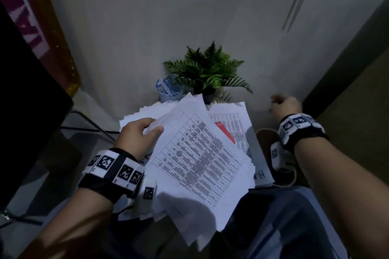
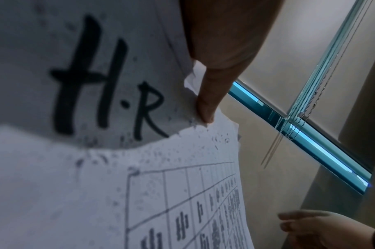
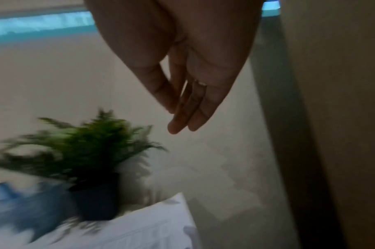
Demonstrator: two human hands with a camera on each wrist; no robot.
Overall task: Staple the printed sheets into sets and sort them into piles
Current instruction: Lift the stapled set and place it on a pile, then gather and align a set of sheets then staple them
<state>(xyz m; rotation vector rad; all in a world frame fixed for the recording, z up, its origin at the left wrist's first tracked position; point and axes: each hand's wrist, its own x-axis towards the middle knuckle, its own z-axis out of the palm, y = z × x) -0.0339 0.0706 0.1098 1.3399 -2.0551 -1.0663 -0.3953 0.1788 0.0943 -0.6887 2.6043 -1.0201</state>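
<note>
My left hand (image 1: pixel 145 130) grips a thick sheaf of printed sheets (image 1: pixel 197 160) by its upper left corner; the top page shows a table. From the left wrist view, a finger (image 2: pixel 205 104) pinches those sheets (image 2: pixel 182 193) against a page marked "H·R" (image 2: pixel 105 87). More sheets (image 1: pixel 233 120), one with a red patch, lie fanned on the small table behind. My right hand (image 1: pixel 284 104) hovers off to the right, apart from the paper, its fingers (image 3: pixel 190 107) straight and holding nothing. No stapler shows.
A potted fern (image 1: pixel 208 71) and a blue-and-white carton in a clear cup (image 1: pixel 166 88) stand at the back against the wall. A dark screen (image 1: pixel 27 99) with cables fills the left. A sandal (image 1: pixel 277 153) lies on the floor at right.
</note>
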